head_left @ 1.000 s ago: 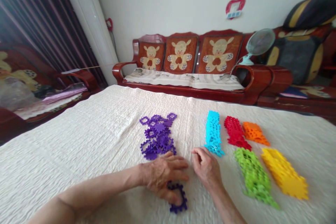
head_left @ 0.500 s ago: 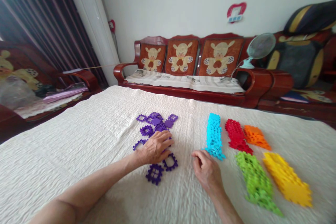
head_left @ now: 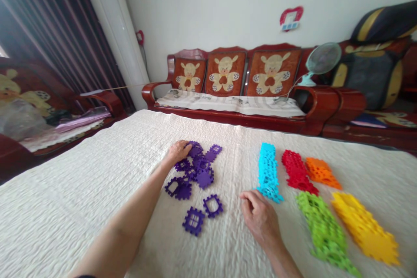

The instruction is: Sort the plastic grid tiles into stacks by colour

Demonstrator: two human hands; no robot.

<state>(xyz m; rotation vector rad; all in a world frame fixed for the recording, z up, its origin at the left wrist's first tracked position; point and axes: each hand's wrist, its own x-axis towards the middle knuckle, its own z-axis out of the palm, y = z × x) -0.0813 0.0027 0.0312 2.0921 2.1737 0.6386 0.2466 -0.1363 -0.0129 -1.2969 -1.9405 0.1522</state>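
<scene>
Purple interlocking plastic tiles (head_left: 204, 178) lie in a loose, overlapping heap on the cream cover. At the heap's far left edge, my left hand (head_left: 179, 151) has its fingers curled down on a purple tile, which it partly hides. Nearer to me, a purple window-pattern tile (head_left: 193, 221) and a purple frame tile (head_left: 213, 206) lie apart from the heap. My right hand (head_left: 259, 215) rests on the cover in a loose fist, with nothing visible in it. Just beyond its knuckles lies a row of light blue tiles (head_left: 268, 167).
Right of the light blue row lie stacked rows of red tiles (head_left: 298, 171), orange tiles (head_left: 322, 173), green tiles (head_left: 325, 228) and yellow tiles (head_left: 365, 226). The quilted cream cover (head_left: 97, 173) spans the table. Behind it stand a wooden sofa (head_left: 224, 115) and a fan (head_left: 322, 58).
My left hand has moved away from me and left, from the middle of the purple heap to its far left edge, uncovering tiles. My right hand stays in place. The view has tilted slightly.
</scene>
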